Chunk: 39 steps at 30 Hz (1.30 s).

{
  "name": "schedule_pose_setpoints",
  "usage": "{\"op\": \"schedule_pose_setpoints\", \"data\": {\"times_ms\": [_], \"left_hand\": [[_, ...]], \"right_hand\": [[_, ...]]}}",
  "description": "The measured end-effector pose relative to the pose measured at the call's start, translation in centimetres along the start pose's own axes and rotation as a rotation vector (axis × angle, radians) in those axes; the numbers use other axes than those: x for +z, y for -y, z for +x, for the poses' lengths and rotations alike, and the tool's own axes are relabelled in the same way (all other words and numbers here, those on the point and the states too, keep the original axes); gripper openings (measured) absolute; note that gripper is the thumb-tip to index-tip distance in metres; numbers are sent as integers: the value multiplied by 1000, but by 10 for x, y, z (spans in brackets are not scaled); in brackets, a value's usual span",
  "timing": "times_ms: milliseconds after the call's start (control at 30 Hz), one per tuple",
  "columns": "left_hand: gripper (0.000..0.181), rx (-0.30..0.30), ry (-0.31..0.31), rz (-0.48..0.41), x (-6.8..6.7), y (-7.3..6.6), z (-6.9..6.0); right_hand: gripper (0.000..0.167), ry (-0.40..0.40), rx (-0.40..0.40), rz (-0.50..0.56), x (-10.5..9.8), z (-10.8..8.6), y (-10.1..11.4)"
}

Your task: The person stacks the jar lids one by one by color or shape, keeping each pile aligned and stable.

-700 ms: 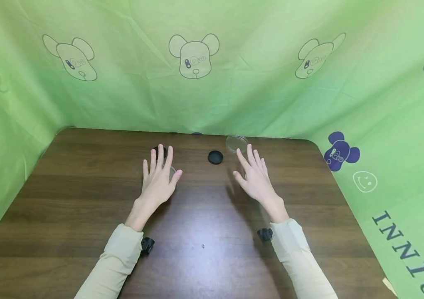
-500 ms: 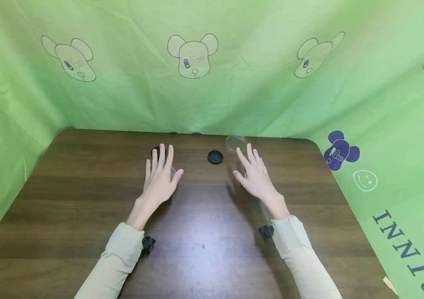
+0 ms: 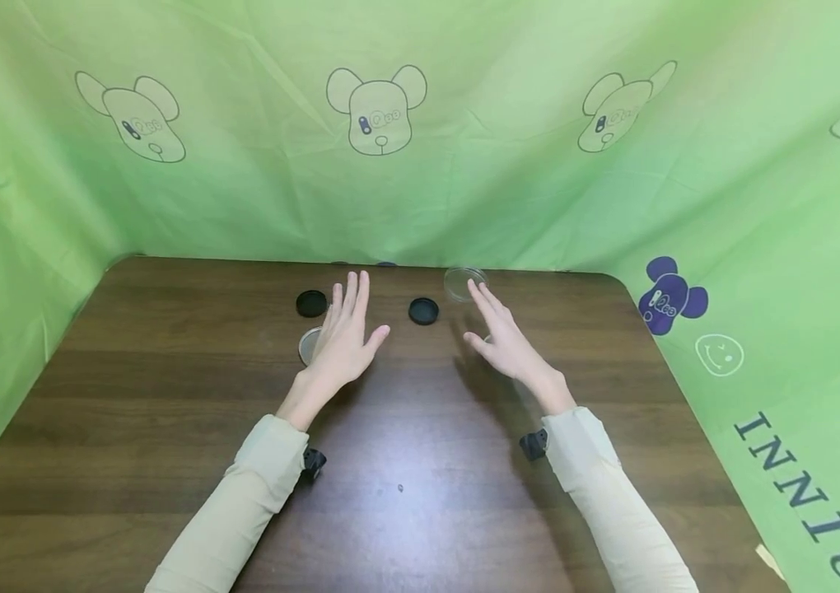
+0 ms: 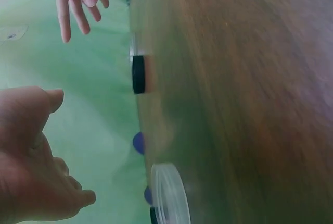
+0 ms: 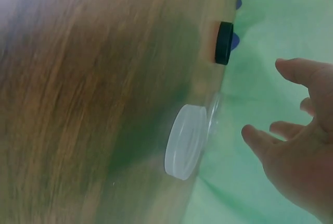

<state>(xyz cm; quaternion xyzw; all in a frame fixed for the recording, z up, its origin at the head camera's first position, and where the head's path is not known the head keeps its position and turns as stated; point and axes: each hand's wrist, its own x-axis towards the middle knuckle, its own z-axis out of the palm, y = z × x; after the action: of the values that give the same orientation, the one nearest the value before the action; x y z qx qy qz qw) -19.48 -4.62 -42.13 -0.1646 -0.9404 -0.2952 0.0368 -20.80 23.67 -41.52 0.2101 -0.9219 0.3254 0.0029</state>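
On the left, a black cap [image 3: 311,303] lies at ten o'clock from the left hand [image 3: 344,336], with a clear lid [image 3: 307,347] at nine, partly covered by it. That hand hovers with fingers extended and thumb spread wide, gripping nothing; taking the lid would call for lowering first, then narrowing across its rim. Between the hands, a second black cap [image 3: 423,311] sits at about half past two from the left hand; being shallow, it should suit a fingertip pinch on its side wall. Further right, a clear dish [image 3: 459,286] lies at eleven o'clock from the right hand [image 3: 507,346], with a frosted lid [image 5: 186,141] near it. The right hand also holds nothing, its thumb well apart; see-through rims deserve a slow, level approach.
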Motion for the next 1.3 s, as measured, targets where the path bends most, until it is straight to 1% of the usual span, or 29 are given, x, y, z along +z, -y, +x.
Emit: {"op": "schedule_pose_setpoints", "data": {"times_ms": [67,167,333,433,567,667,733,933,1033,1133,1300], "left_hand": [[82,11,14,8,4,-2,6],[83,21,41,-26,11,-5,13],[88,44,42,-131,18,-8,24],[90,53,47,-169,21,-10,31],[92,72,66,-205,24,-16,43],[92,86,76,-245,26,-22,52],[91,100,72,-274,28,-26,59],[88,89,60,-314,35,-30,76],[84,104,55,-317,40,-31,85],[80,107,66,-314,45,-32,92],[78,53,91,-328,52,-33,103]], "right_hand": [[81,9,-13,-2,-1,2,-4],[81,8,-12,-7,-2,4,-8],[84,-12,3,5,-7,8,-16],[84,-12,11,55,-10,11,-20],[84,-10,31,161,-15,15,-27],[83,-21,59,213,-19,17,-32],[81,-32,82,237,-21,19,-35],[76,-20,156,271,-28,26,-44],[73,-28,181,276,-32,29,-49],[70,-42,212,268,-36,32,-53],[67,-7,241,244,-38,40,-58]]}}
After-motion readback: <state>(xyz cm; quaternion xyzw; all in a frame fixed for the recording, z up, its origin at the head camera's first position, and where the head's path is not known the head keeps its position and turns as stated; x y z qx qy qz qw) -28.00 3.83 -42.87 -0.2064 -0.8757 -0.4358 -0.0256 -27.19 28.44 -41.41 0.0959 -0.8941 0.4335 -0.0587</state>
